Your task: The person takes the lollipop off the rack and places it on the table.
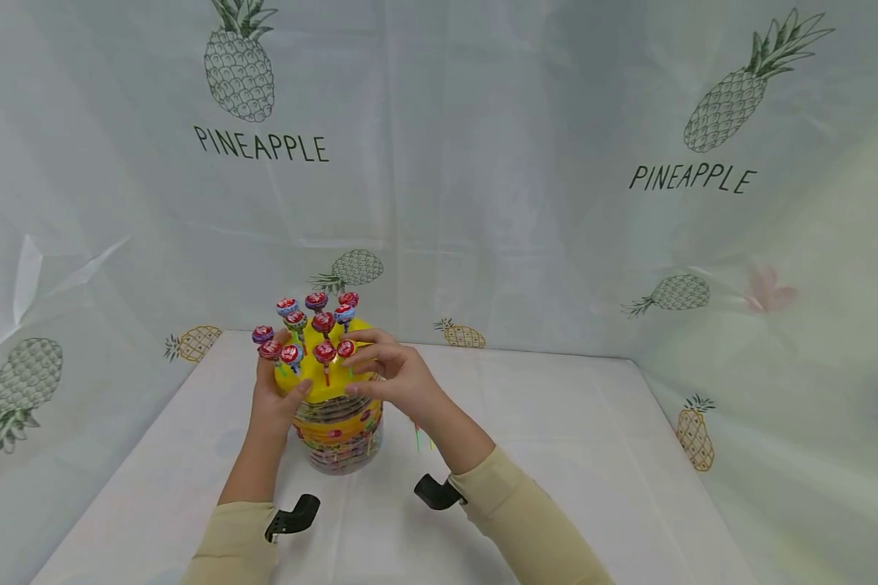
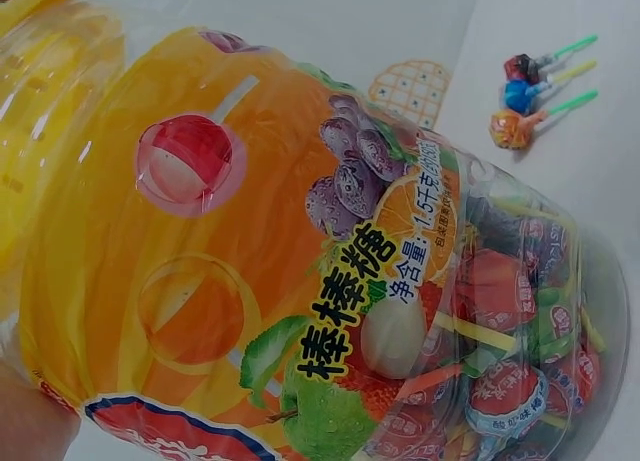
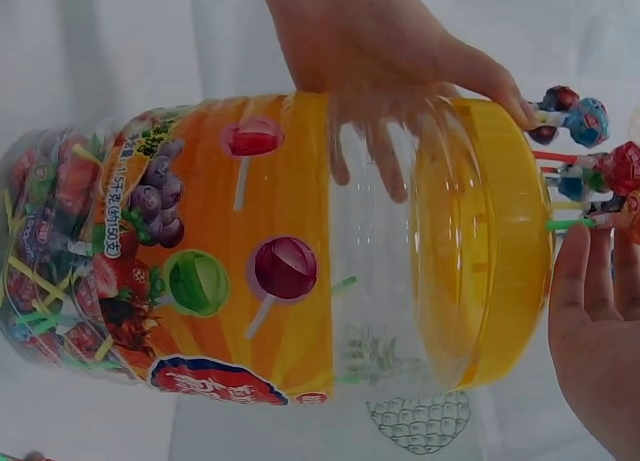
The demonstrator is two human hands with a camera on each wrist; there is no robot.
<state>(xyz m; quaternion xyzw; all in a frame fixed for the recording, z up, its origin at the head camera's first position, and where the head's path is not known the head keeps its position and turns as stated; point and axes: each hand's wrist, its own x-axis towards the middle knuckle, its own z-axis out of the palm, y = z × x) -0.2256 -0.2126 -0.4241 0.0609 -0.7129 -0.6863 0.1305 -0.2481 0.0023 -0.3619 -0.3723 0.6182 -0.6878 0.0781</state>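
Head: lollipop jar (image 1: 336, 453) on bench (image 1: 556, 439), left hand (image 1: 272, 400) gripping it; right hand (image 1: 404, 380), fingers curved beside a lollipop (image 1: 346, 348), pinch unclear. Left wrist: three loose lollipops (image 2: 518, 97). Right wrist: yellow lid (image 3: 512, 271); apparent step, stick insertion; next, likely firm seating.

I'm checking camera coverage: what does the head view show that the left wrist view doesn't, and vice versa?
Only the head view: red, blue and purple wrapped lollipops standing on a round yellow plastic lid; beige fabric sleeves.
Only the left wrist view: wrapped heads of three loose lollipops; black Chinese lettering.
Both: clear plastic jar, orange printed label, at least part of that lid, green and yellow sticks, white tabletop.
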